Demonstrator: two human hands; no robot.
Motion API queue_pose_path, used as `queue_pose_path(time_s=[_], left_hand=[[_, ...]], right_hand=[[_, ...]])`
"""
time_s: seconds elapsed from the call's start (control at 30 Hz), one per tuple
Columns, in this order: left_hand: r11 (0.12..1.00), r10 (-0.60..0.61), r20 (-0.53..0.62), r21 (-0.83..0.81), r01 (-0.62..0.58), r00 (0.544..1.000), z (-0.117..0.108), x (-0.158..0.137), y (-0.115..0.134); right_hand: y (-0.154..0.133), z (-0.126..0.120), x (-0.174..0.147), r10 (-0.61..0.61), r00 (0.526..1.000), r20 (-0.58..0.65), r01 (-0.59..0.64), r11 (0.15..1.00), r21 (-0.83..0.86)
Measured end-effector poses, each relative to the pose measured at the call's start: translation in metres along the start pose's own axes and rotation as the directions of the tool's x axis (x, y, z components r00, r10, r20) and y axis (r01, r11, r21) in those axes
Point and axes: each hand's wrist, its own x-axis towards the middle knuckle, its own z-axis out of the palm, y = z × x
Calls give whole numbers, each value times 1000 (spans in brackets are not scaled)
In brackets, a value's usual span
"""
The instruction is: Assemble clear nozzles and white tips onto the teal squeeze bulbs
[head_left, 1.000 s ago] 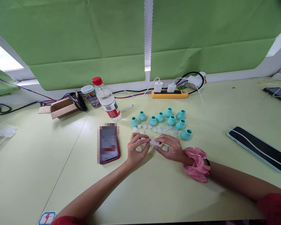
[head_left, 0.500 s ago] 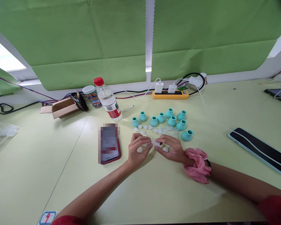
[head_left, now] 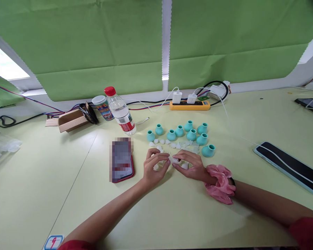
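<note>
step: your left hand [head_left: 153, 166] and right hand [head_left: 191, 165] fingers pinch one translucent white piece [head_left: 175, 160] | next: needs steady grip, teal cups [head_left: 187, 133] just beyond

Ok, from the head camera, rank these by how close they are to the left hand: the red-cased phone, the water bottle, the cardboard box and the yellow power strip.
1. Red-cased phone: just left of the left hand.
2. Water bottle: behind the phone, up and left.
3. Yellow power strip: at the table's back edge, up and right.
4. Cardboard box: far left, by the cables.
</note>
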Motion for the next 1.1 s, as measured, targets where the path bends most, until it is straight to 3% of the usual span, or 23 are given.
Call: queue_pose_path(time_s=[0.27, 0.47, 1.1], left_hand=[[999, 52, -25, 12, -51, 998, 0, -1, -2], [993, 117, 2, -5, -117, 993, 1, -3, -6], [979, 168, 107, 98, -178, 980, -2, -9, -10]], right_hand=[[1, 0, 0, 6, 1000, -9, -6, 1000, -2], [0, 0, 0, 7, 1000, -6, -7, 1000, 1], [-3, -2, 2, -9, 999, -42, 8, 1000, -3]])
